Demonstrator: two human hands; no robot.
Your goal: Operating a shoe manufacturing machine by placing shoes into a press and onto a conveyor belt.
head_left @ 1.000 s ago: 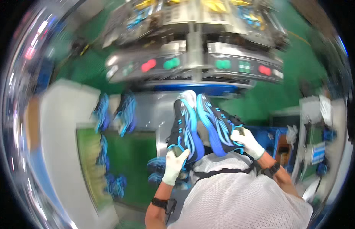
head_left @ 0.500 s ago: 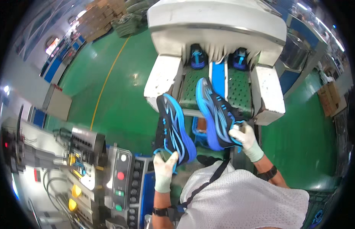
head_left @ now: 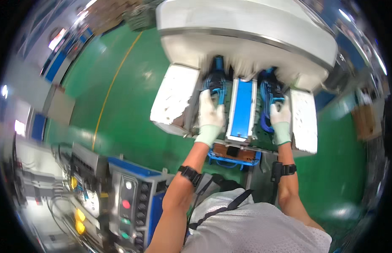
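Note:
Two black and blue sneakers lie on the machine's two green perforated belts, with their front ends at the fringed opening. My gloved left hand (head_left: 211,116) is closed around the near end of the left sneaker (head_left: 217,82). On the right belt, my gloved right hand (head_left: 281,118) grips the near end of the right sneaker (head_left: 269,87), whose blue-purple sole shows beside the fingers. Motion blur softens the fingers of both hands. Pale fringe strips (head_left: 246,69) hide what is deeper inside the machine.
The white machine housing (head_left: 246,33) spans the far side. White side blocks (head_left: 175,97) flank the belts, and a blue strip (head_left: 241,107) divides them. Below sits a blue basket (head_left: 234,158). At the near left stands a control box (head_left: 132,202) with coloured buttons.
Both hands have moved forward with the sneakers, from in front of the machine onto the belts. The two sneakers seen earlier at the opening are no longer visible. The view has shifted slightly.

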